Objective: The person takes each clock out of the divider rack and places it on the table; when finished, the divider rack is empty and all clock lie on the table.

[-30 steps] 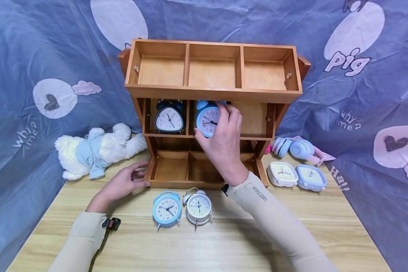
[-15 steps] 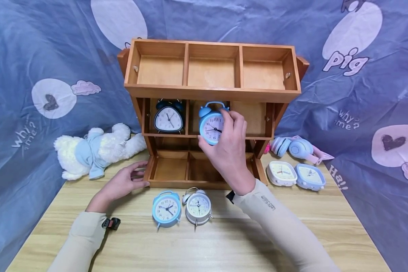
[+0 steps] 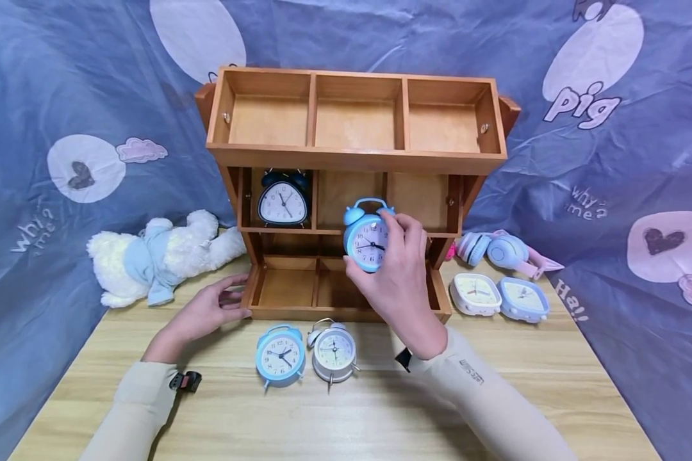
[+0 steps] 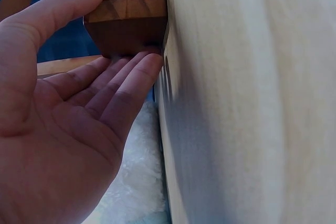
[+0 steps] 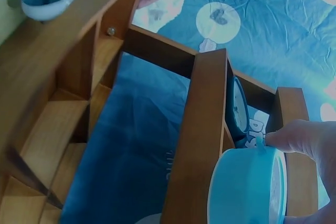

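Note:
A wooden tiered shelf [image 3: 357, 157] with divided compartments stands on the table. My right hand [image 3: 396, 275] grips a blue twin-bell alarm clock [image 3: 368, 246] by its side, in front of the shelf's middle column, its dial facing me. In the right wrist view, thumb and finger pinch the blue casing [image 5: 244, 187]. My left hand [image 3: 210, 310] rests against the shelf's lower left end; the left wrist view shows its fingers [image 4: 113, 90] nearly straight at the wood. A dark triangular alarm clock [image 3: 282, 202] sits in the middle tier's left compartment.
On the table before the shelf lie a light-blue alarm clock [image 3: 280, 357] and a white one [image 3: 334, 353]. To the right are a white square clock [image 3: 475, 294], a blue square clock [image 3: 523, 299] and headphones [image 3: 504, 250]. A white plush toy [image 3: 156, 256] lies on the left.
My right hand has drawn the blue alarm clock out of the middle tier's centre compartment, moving it down and toward me. My left hand has stayed at the shelf's end.

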Motion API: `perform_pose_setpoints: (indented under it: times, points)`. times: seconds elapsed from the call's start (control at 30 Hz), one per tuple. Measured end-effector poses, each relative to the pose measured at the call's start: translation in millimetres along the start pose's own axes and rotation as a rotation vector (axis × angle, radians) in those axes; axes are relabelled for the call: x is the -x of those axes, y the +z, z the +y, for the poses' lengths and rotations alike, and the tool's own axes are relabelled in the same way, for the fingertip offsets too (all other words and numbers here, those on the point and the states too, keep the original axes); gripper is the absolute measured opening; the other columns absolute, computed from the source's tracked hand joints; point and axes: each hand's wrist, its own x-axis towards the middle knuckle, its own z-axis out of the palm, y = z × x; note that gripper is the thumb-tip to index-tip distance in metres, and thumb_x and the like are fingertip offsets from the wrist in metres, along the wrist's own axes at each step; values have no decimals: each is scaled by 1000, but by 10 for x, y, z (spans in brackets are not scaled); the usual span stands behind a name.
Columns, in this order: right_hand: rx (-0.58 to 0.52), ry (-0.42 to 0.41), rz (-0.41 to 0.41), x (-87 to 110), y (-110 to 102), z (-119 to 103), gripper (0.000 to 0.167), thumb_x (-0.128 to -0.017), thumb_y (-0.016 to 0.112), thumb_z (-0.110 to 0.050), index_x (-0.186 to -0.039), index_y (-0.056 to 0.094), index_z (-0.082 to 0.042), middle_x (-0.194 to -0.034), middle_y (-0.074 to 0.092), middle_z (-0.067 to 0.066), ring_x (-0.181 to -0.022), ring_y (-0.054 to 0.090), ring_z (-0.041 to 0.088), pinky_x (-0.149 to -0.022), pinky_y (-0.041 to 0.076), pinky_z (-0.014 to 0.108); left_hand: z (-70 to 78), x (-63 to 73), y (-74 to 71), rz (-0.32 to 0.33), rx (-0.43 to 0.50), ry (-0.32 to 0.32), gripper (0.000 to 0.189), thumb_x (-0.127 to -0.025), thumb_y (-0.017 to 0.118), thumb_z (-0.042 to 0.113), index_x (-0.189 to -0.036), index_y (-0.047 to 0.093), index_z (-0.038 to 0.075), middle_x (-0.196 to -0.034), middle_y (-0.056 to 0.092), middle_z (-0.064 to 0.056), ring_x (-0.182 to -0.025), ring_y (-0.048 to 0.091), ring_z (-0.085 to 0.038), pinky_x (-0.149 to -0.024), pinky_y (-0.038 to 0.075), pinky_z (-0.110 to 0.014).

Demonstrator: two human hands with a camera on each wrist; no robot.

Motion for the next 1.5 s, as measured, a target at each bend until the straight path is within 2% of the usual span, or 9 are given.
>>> perform_pose_setpoints:
  times: [0.17, 0.43, 0.57, 0.7, 0.83, 0.93, 1.13, 1.37, 1.5]
  points:
    - [8, 7, -20, 107, -63, 23, 93, -81, 99, -29, -155, 54, 4, -144, 51, 29, -133, 49, 47, -101, 60, 55, 9, -3, -21, 6, -3, -11, 83, -102, 84, 15, -169, 39, -6, -149, 68, -34, -137, 70, -48, -106, 62, -32]
    - [-8, 83, -97, 360, -181, 34, 93, -79, 99, -29, -156, 56, 1, -147, 51, 27, -133, 50, 44, -100, 59, 55, 9, 0, -12, 2, -7, -3, 85, -102, 85, 17, -169, 38, -6, -150, 67, -34, -137, 70, -48, -110, 64, -47]
    - [0, 112, -134, 511, -205, 42, 94, -78, 100, -32, -156, 57, -1, -148, 52, 26, -133, 51, 41, -100, 61, 55, -5, 15, -6, 1, -3, 7, 85, -102, 85, 16, -169, 38, -7, -150, 67, -35, -136, 70, -49, -110, 64, -51]
    - [9, 128, -159, 659, -216, 75, 94, -76, 101, -31, -155, 58, -1, -147, 53, 25, -133, 53, 41, -100, 63, 56, -16, 11, -4, 3, 7, 13, 84, -102, 84, 15, -169, 38, -7, -150, 67, -35, -136, 70, -49, -109, 64, -50]
    - [12, 146, -183, 809, -215, 138, 93, -75, 100, -29, -153, 59, -1, -145, 54, 24, -132, 54, 41, -99, 62, 56, -30, 3, -4, 3, 10, 7, 84, -101, 84, 14, -168, 39, -7, -148, 68, -35, -136, 71, -49, -108, 65, -44]
    - [35, 133, -193, 898, -203, 209, 90, -74, 100, -28, -150, 61, 0, -141, 55, 24, -127, 56, 41, -94, 61, 55, -31, -3, -7, 0, 5, 7, 83, -101, 84, 14, -168, 39, -7, -148, 68, -35, -135, 71, -49, -107, 65, -42]
    - [57, 118, -211, 1059, -213, 307, 90, -70, 101, -26, -148, 62, -1, -137, 56, 25, -122, 57, 41, -92, 61, 54, -24, -4, -17, -4, 0, 12, 84, -101, 85, 14, -168, 40, -7, -147, 68, -35, -136, 71, -49, -108, 65, -46]
    - [86, 165, -272, 1189, -264, 337, 91, -70, 103, -24, -149, 63, 1, -136, 57, 22, -121, 59, 36, -92, 62, 52, -11, -12, -16, -6, 4, 13, 85, -101, 85, 16, -169, 39, -7, -149, 68, -34, -136, 70, -49, -108, 65, -45]
    - [105, 191, -335, 1248, -303, 336, 92, -72, 102, -25, -151, 62, 1, -138, 58, 20, -122, 58, 33, -94, 62, 51, -26, -2, 0, -7, 7, 8, 84, -102, 84, 16, -169, 39, -6, -149, 67, -34, -136, 70, -49, -107, 65, -45]
